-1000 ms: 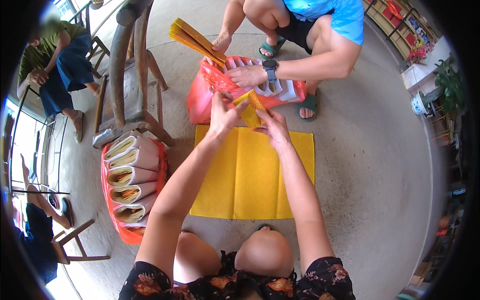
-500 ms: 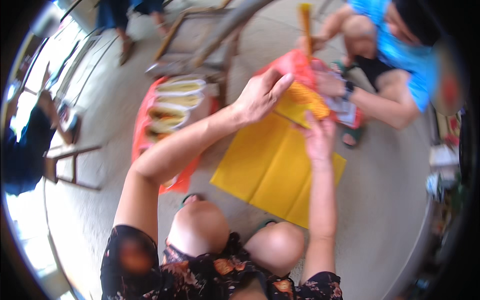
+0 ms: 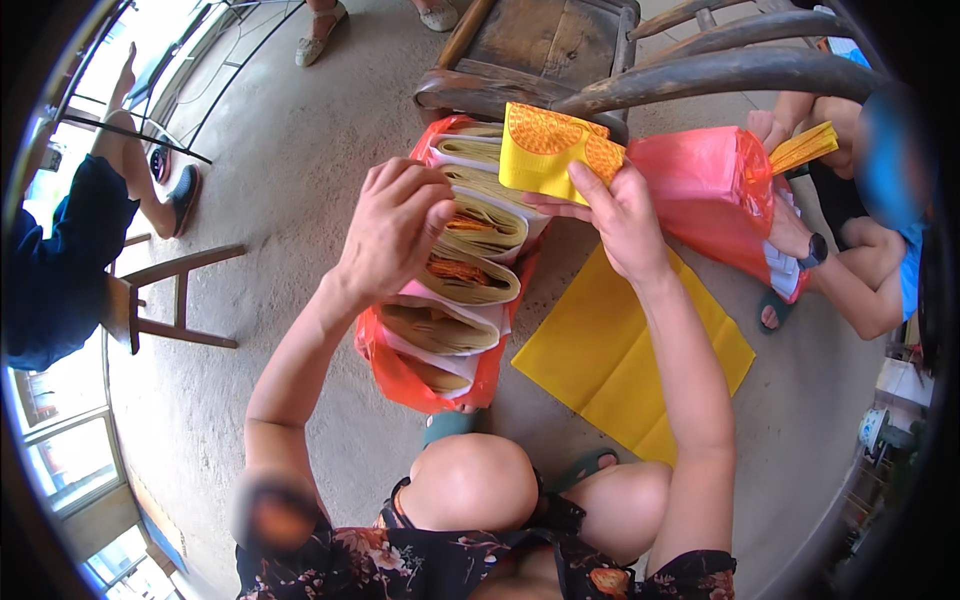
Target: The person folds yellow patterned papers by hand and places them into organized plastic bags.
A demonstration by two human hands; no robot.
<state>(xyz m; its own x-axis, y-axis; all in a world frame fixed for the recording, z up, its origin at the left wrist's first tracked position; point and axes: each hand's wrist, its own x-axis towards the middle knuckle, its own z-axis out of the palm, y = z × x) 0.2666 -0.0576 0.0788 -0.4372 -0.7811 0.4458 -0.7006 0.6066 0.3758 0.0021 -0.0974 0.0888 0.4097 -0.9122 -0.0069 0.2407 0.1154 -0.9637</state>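
Note:
My right hand (image 3: 618, 210) is closed on a folded wad of yellow paper (image 3: 540, 155) with an orange-gold pattern, thumb on its face, held up near the chair. My left hand (image 3: 393, 225) hovers at the left side of an open red plastic bag (image 3: 378, 365). Its fingers are bent and loosely apart, with nothing seen in them. Inside the bag stand several folded paper bundles (image 3: 460, 328) in a row, white outside and tan inside, and some have orange paper tucked in. A creased yellow sheet (image 3: 610, 350) lies on the floor below my right forearm.
A wooden chair (image 3: 540, 45) stands just beyond the bag. At right, a co-worker's hand (image 3: 795, 235) is by another red bag (image 3: 700, 175), near a bunch of yellow strips (image 3: 805, 148). A wooden stool (image 3: 180, 300) and a seated person's leg (image 3: 150, 175) are at left.
My left hand has come away from the yellow wad and moved to the bag of bundles. My right hand now holds the wad alone, nearer the bag. The view has shifted left.

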